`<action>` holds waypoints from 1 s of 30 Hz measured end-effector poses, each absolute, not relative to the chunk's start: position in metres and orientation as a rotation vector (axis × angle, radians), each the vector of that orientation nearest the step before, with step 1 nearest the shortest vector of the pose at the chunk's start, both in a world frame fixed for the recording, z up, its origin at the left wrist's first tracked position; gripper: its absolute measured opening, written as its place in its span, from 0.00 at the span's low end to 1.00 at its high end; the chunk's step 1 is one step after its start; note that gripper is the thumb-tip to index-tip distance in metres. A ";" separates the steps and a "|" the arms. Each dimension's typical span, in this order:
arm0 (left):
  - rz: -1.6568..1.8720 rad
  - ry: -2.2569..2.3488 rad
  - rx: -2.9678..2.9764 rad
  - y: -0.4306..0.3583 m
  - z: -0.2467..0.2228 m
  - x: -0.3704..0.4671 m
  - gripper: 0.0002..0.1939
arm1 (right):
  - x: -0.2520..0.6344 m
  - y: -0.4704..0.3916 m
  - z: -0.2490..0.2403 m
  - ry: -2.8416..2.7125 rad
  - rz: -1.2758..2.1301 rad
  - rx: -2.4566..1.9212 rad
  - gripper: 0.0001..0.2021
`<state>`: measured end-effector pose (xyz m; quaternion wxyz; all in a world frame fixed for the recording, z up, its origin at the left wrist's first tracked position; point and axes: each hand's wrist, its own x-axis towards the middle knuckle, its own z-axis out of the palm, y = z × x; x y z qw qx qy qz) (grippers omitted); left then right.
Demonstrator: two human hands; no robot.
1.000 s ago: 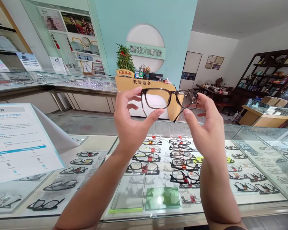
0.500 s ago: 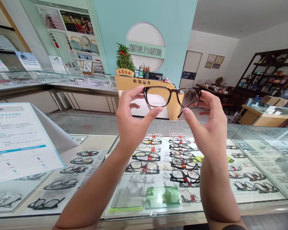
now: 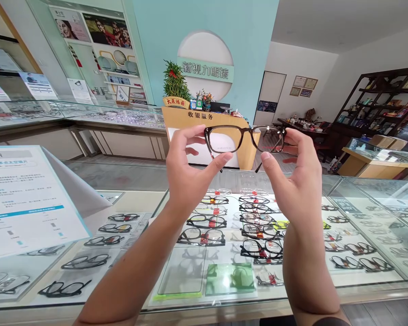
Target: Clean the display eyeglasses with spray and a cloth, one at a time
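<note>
A pair of dark-framed eyeglasses [image 3: 246, 129] is held up over the glass counter, lenses facing me. The left end of the frame is pinched between the thumb and fingers of my left hand [image 3: 190, 160]. At the other end, my right hand [image 3: 295, 165] grips the frame in the same way. Both temples are unfolded and point away from me, their tips showing below the lenses. Faint print marks the left lens. Beneath my hands, rows of eyeglasses [image 3: 204, 236] with red tags lie inside the display case [image 3: 177, 305].
A folded printed sign [image 3: 30, 194] stands on the counter at left. A green pad [image 3: 230, 278] lies beside a clear tray [image 3: 182, 271] near the front. Beyond is a wooden cashier desk [image 3: 250, 154] with a plant [image 3: 175, 83]. More glass cases [image 3: 115, 117] line the back left.
The eyeglasses have tilted slightly, so both temple tips now show lower beneath the lenses. Both hands keep their grip and have barely shifted.
</note>
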<state>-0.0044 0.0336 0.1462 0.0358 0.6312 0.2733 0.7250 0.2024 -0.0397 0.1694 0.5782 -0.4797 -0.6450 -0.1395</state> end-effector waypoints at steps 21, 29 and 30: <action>2.365 0.888 1.986 0.028 0.149 -0.006 0.36 | 0.198 -0.036 0.170 -1.572 -0.213 -1.215 0.24; 2.301 0.891 1.979 0.031 0.148 -0.004 0.35 | 0.199 -0.038 0.169 -1.529 -0.337 -1.123 0.25; 2.293 0.883 1.974 0.031 0.148 -0.004 0.34 | 0.200 -0.039 0.170 -1.521 -0.341 -1.115 0.26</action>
